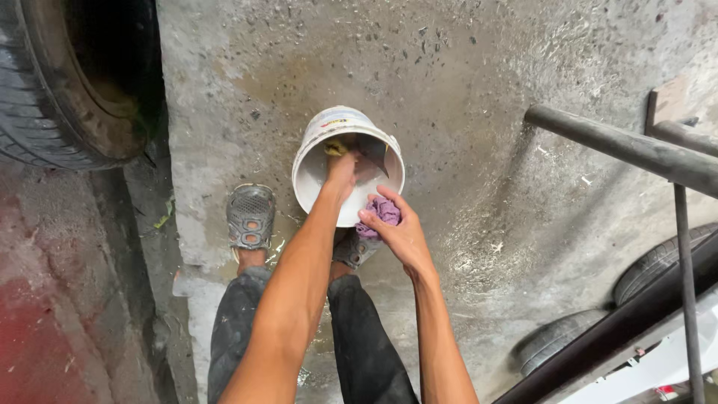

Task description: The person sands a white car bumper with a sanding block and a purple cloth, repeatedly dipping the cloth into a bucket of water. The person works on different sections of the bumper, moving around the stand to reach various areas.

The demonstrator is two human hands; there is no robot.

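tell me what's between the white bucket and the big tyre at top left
Only bare wet concrete floor between the white bucket and the tyre, as the head view shows.

A worn black tyre [71, 78] fills the top left corner above the wet concrete floor [508, 224]. Two grey sandals [250, 217] stand near the middle. A dark metal bar [621, 148] crosses the right edge, with more tyres [598, 314] below it.

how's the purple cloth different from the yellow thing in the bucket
The purple cloth is bunched in the right hand at the white bucket's rim; the yellow thing lies inside the bucket, at the left hand. The cloth shows more fully; the yellow thing is mostly hidden. Each is at one hand.
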